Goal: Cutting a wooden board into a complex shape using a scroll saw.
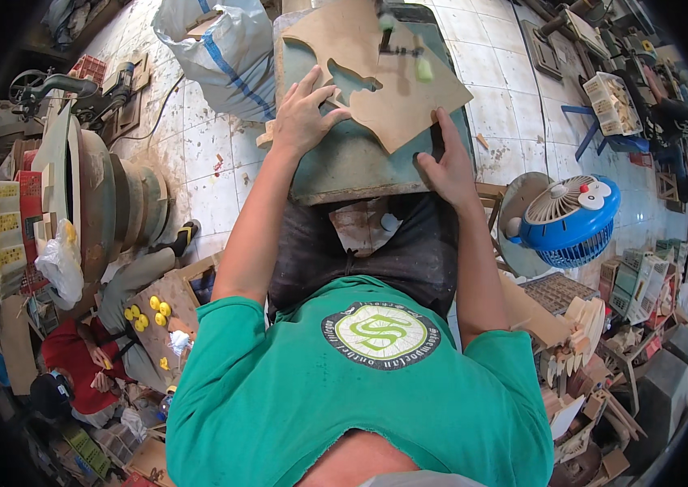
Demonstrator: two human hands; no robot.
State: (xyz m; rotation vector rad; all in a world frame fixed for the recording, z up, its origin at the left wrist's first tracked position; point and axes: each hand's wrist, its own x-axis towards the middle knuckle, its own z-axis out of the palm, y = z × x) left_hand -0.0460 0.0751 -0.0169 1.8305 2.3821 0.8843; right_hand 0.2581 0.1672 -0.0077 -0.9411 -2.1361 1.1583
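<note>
A flat light-brown wooden board [409,109] lies on the worn green machine table [332,174] in front of me. Curved cut-outs run along its left side. The machine's dark metal fitting with a green part [389,36] stands over the far part of the board; I cannot make out a blade. My left hand [303,118] rests with fingers stretched out beside the cut edge, over a narrow wood piece partly hidden beneath it. At the board's right corner, my right hand [449,162] is open, fingers against the edge and thumb apart, low over the table.
A white woven sack [222,61] stands left of the table. To the right is a blue fan [575,219]. Another person in a red top [76,365] sits at lower left near several yellow pieces [149,312]. Wood offcuts [579,333] pile up at right.
</note>
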